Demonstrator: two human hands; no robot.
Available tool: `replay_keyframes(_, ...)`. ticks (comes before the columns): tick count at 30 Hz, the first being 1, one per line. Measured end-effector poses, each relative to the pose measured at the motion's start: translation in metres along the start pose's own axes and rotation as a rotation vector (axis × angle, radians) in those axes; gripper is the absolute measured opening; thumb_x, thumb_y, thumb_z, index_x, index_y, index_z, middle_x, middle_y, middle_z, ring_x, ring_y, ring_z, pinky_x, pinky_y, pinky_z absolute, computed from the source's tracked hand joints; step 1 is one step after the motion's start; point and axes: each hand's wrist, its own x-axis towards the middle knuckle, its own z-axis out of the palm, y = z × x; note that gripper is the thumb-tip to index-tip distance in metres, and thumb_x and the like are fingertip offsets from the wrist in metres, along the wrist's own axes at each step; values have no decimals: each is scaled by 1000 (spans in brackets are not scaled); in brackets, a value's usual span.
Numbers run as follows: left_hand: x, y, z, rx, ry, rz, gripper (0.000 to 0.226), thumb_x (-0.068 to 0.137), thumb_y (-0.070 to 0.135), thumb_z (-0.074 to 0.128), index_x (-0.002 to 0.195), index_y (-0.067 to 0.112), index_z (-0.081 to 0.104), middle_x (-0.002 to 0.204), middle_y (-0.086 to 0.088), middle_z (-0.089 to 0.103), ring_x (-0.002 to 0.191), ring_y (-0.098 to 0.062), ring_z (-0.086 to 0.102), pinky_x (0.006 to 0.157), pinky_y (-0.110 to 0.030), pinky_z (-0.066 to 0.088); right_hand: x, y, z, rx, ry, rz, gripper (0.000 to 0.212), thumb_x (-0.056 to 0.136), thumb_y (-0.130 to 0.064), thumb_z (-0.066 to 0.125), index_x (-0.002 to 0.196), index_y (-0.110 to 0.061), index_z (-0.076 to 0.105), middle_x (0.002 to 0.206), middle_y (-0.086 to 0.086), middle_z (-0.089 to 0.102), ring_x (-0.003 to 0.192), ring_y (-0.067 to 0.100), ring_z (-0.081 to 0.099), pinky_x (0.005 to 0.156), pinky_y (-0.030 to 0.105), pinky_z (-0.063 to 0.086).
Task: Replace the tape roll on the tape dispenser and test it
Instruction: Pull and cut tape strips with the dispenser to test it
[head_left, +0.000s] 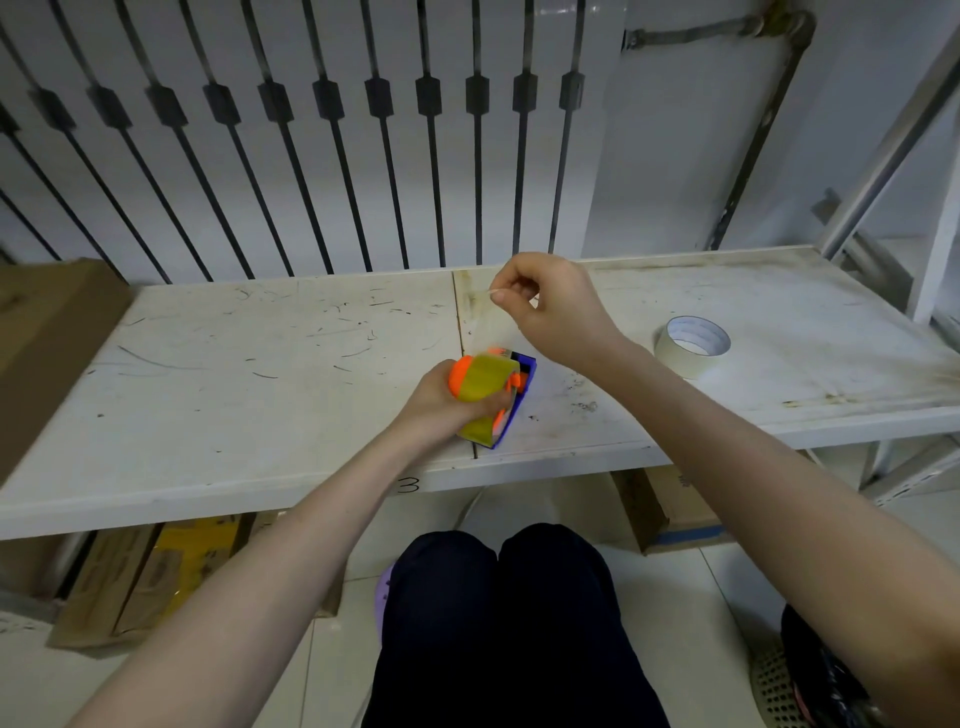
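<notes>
A blue tape dispenser (523, 375) with orange parts sits near the front edge of the white shelf (270, 374). A yellowish roll of clear tape (485, 376) is mounted on it. My left hand (435, 402) grips the dispenser and roll from the left side. My right hand (553, 306) is raised above and behind the dispenser, pinching the free end of a clear tape strip (485, 325) that stretches up from the roll. A second, nearly used-up white-cored tape roll (693, 345) lies flat on the shelf to the right.
A railing of dark bars (332, 156) stands behind the shelf. Cardboard boxes (150, 571) lie under the shelf and a flat carton (47, 338) leans at the left. A metal rack frame (883, 171) rises at the right. My knees (498, 597) are below the shelf edge.
</notes>
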Motion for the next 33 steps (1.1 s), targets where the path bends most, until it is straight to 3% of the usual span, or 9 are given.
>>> replay_keyframes(5,1,1,3,174,53,74,66,61,31,86,110,21,43,99,3,54,89,-13,54,67,-27,48,3,-3,0,16,28,-5,10,89,-11,58,88,-8,67,82,-2,62,77,11,54,68,21,47)
replay_keyframes(9,2,-1,-3,194,61,108,43,68,26,79,101,19,53,94,-2,59,87,-21,57,70,-31,45,-3,6,1,78,112,57,8,88,-10,59,85,-8,66,80,-1,64,76,14,56,68,29,50)
replay_keyframes(12,1,0,-9,122,-31,88,48,63,24,82,102,17,57,97,-6,63,89,-23,60,77,-37,49,-5,14,2,180,139,166,7,88,-11,59,83,-12,64,73,-11,58,72,9,55,69,37,57)
replay_keyframes(15,-1,-1,-12,65,-103,47,54,60,19,86,107,14,59,102,-8,65,97,-25,62,84,-41,53,-3,18,-1,239,58,278,7,88,-10,58,84,-10,64,67,-6,57,69,16,58,73,42,59)
replay_keyframes(19,3,5,-21,124,-122,-25,59,60,26,87,108,17,55,103,-7,64,96,-23,62,78,-36,54,-2,9,-6,255,-41,235,10,90,-9,57,90,-4,66,67,-1,57,68,15,60,61,24,57)
replay_keyframes(22,8,21,-15,227,-8,-27,76,59,39,86,118,20,42,96,-1,57,88,-21,59,71,-34,49,1,-1,-4,267,-78,196,7,89,-9,59,87,-7,66,66,-2,58,63,11,58,55,17,56)
replay_keyframes(25,10,29,0,468,87,109,77,64,43,79,128,22,42,102,1,55,96,-21,55,72,-30,42,3,-8,-2,245,-97,172,7,87,-10,61,83,-9,67,65,-6,59,60,11,59,57,23,56)
replay_keyframes(28,13,26,2,535,147,120,59,63,43,78,115,21,58,107,0,62,95,-18,55,69,-28,42,2,-10,-2,189,-66,143,9,86,-9,60,81,-6,67,63,-8,58,61,12,58,65,29,57)
replay_keyframes(33,18,30,-13,535,80,-11,51,56,37,83,101,21,64,104,1,63,93,-17,57,70,-29,46,-7,-13,2,231,35,133,11,85,-9,60,82,-2,67,70,16,66,66,31,62,67,39,58)
